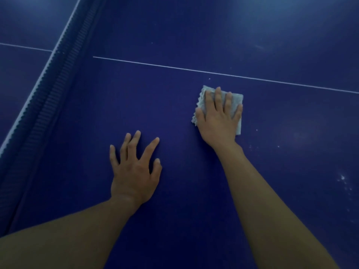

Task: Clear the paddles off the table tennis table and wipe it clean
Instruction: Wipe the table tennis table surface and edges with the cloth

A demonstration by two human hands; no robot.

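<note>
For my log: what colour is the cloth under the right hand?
Light grey cloth, best seen in the head view.

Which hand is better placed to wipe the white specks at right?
Right. The right hand presses the grey cloth nearer the specks; the left hand rests bare on the table.

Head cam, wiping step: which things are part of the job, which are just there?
Job: right hand pressing cloth flat; left hand resting on table; white specks to wipe.
Just there: net; white line. No paddles in view.
</note>
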